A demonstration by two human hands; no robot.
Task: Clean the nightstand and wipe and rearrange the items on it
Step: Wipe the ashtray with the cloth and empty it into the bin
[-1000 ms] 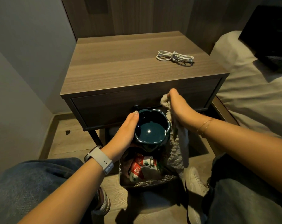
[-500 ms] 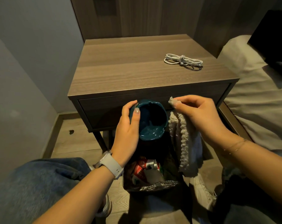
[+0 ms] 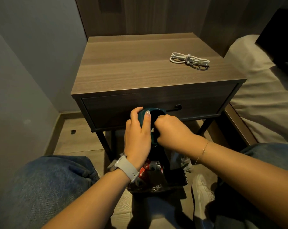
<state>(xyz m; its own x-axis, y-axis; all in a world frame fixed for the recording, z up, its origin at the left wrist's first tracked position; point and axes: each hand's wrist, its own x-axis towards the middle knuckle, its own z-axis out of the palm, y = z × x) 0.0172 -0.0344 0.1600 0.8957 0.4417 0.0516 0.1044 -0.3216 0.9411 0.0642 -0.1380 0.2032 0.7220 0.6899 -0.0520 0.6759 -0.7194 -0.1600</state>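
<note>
My left hand [image 3: 137,131] grips a dark teal ashtray [image 3: 142,115], tipped on its side in front of the nightstand drawer [image 3: 115,111]. My right hand [image 3: 170,131] is curled with its fingers pushed into the ashtray's hollow; the pale cloth [image 3: 181,160] trails below my wrist, so the hand holds it, though the grip itself is hidden. The wooden nightstand [image 3: 140,70] carries only a coiled white cable [image 3: 188,59] at its right rear.
A small bin [image 3: 156,176] lined with a clear bag and holding red wrappers stands on the floor under my hands, between my knees. A bed [image 3: 264,100] with pale bedding lies right of the nightstand. A grey wall closes the left side.
My right hand moved left and pushed the cloth into the ashtray. My left hand tipped the ashtray further onto its side and raised it slightly.
</note>
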